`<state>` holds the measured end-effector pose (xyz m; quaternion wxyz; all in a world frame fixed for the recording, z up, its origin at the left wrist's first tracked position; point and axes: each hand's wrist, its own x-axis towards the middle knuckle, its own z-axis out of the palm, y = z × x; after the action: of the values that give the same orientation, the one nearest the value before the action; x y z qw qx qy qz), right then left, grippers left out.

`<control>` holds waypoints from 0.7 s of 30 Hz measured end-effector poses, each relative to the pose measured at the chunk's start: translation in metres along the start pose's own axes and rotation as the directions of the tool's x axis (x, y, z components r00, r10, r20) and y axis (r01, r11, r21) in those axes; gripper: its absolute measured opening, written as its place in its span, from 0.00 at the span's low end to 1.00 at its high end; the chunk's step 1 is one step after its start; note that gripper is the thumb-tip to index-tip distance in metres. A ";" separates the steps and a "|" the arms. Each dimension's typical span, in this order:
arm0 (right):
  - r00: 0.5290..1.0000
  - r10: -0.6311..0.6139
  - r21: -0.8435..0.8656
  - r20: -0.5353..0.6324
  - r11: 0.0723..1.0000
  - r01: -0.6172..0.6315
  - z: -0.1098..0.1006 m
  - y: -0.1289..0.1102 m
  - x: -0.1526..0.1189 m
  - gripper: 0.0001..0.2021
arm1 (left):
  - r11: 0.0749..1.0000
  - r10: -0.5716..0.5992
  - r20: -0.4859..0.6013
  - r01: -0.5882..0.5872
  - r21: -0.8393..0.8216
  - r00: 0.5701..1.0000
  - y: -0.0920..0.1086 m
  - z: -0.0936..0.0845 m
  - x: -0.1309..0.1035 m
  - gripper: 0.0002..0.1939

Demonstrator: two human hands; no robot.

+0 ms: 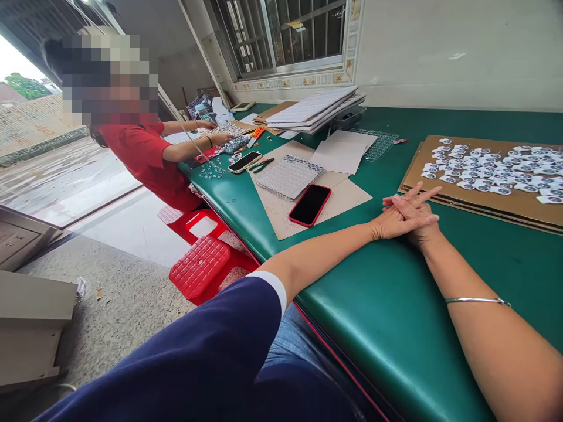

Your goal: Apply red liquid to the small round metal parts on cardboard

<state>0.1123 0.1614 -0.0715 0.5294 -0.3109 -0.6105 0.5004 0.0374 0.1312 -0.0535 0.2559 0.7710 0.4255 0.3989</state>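
My left hand [391, 224] lies across my right hand [426, 232] above the green tabletop [352, 281], the two touching. Fingers of both hands are stretched out and cross each other, with nothing held. Part of my right hand is hidden under the left. Just beyond and to the right, a brown cardboard stack [411, 176] carries many small white pieces [484, 170] with dark round marks. Left of my hands rests a phone in a red case [310, 205], beside a stack of clear patterned sheets [288, 177] on beige card [281, 225].
A co-worker in a red shirt [141, 155] handles small pieces at the table's far left. Nearby lie another phone [245, 162], pliers [263, 166] and orange-handled scissors [255, 136]. White padded boards [314, 108] are stacked near the wall. Red stools [206, 266] stand by the table edge.
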 end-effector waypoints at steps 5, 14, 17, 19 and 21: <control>0.997 0.067 -0.115 -0.039 0.991 -0.071 0.002 -0.010 0.000 0.23 | 1.000 -0.009 -0.015 0.009 -0.006 1.000 0.005 -0.001 0.003 0.28; 0.999 -0.010 -0.303 -0.034 0.953 0.000 -0.001 -0.010 -0.005 0.29 | 0.995 0.020 -0.004 -0.021 -0.100 1.000 0.018 -0.006 -0.002 0.29; 0.995 -0.086 -0.384 -0.042 0.921 0.064 -0.002 -0.009 -0.005 0.28 | 0.988 0.031 -0.008 -0.032 -0.149 0.999 0.018 -0.006 -0.001 0.31; 0.991 -0.128 -0.430 -0.044 0.898 0.097 -0.002 -0.008 -0.005 0.29 | 0.982 0.012 0.006 -0.011 -0.186 1.000 0.019 -0.006 -0.001 0.33; 0.987 -0.156 -0.466 -0.044 0.877 0.118 -0.003 -0.006 -0.005 0.29 | 0.975 -0.012 0.027 0.018 -0.220 1.000 0.019 -0.007 -0.001 0.34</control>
<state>0.1173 0.1556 -0.0679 0.4983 -0.4035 -0.7108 0.2892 0.0400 0.1211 -0.0365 0.3481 0.7395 0.3813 0.4319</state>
